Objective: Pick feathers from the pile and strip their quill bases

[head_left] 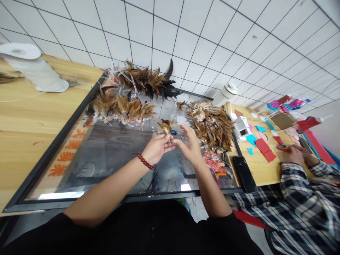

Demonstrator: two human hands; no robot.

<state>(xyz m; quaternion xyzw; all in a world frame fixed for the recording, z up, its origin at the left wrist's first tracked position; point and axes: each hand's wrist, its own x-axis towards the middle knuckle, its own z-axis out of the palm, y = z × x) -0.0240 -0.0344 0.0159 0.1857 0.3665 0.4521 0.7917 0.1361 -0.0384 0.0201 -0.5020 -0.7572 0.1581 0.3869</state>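
Between its fingertips, my left hand [156, 148] pinches a small tuft of brown and black feathers [166, 126] by its pale base. A string of dark red beads circles that wrist. My right hand [190, 146] is close by on the right, thumb near the tuft's base and fingers spread; whether it grips anything is too small to tell. Just behind the tuft shows a blue scissor handle [173, 132]. Both hands are above a black-framed glass panel [114, 148].
Brown feather bundles [124, 108] lie at the back left, a feather pile [212, 125] at the right. A phone [244, 173], a white bottle [225, 94] and a white roll [22, 51] surround the panel. A person in plaid handles red material at far right.
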